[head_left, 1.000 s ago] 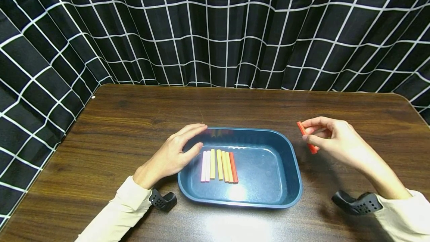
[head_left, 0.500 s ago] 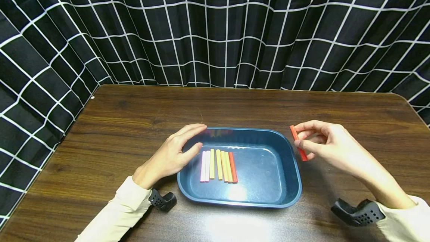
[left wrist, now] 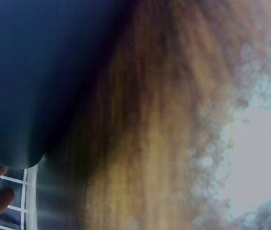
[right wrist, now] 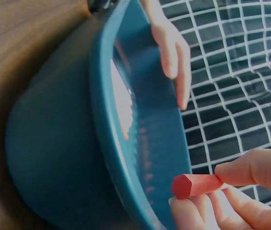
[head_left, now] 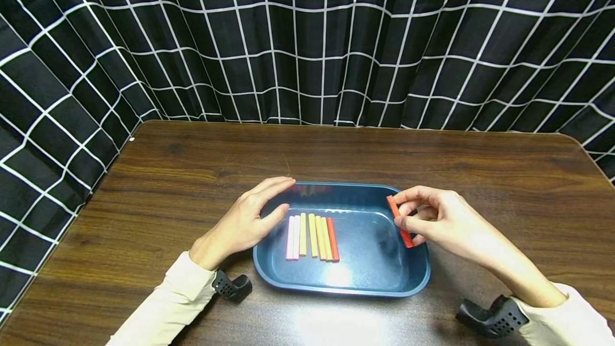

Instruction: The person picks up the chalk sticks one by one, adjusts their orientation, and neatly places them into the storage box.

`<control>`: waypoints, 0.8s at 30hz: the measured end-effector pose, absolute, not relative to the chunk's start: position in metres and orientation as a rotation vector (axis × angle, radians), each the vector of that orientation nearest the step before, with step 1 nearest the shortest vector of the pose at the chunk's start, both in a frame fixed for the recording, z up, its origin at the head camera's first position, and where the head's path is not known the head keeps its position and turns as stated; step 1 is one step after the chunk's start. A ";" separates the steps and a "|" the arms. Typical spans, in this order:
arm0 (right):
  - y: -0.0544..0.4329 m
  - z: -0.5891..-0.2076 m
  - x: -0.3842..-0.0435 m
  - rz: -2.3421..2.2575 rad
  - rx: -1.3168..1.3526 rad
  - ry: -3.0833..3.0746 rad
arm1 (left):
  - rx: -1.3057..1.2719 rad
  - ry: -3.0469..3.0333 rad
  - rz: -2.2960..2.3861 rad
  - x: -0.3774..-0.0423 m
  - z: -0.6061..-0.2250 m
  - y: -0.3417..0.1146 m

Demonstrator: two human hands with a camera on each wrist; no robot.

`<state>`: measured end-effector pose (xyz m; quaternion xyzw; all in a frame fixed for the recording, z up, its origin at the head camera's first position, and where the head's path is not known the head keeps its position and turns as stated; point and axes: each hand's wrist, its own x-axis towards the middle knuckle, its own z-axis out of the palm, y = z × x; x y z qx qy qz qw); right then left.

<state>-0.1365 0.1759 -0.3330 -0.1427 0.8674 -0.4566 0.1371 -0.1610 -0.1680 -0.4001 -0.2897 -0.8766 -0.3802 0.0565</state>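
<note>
A red chalk stick (head_left: 406, 237) is pinched between the thumb and fingers of my right hand (head_left: 444, 222), over the right end of the blue tray (head_left: 370, 250). In the right wrist view the chalk's faceted end (right wrist: 182, 187) points toward the tray's inside. My left hand (head_left: 242, 221) lies at the tray's left end, fingers extended along the far left rim, thumb over the inside. On the tray floor, left of its middle, several chalk sticks (head_left: 321, 237) lie side by side: pale pink, yellow, orange-yellow and red, with a small gap between two yellow ones.
The tray stands on a brown wood-grain table (head_left: 202, 154). A black curtain with a white grid (head_left: 298, 41) hangs behind it and at the left. Black bands (head_left: 492, 318) sit on both wrists.
My right hand has moved left with the red chalk, from the table right of the tray to above the tray's right end. The left hand and the chalk row have stayed put.
</note>
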 end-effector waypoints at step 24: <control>0.137 -0.352 -0.138 -1.379 -0.470 2.381 | -0.878 -2.671 -1.151 -0.162 -0.400 -0.169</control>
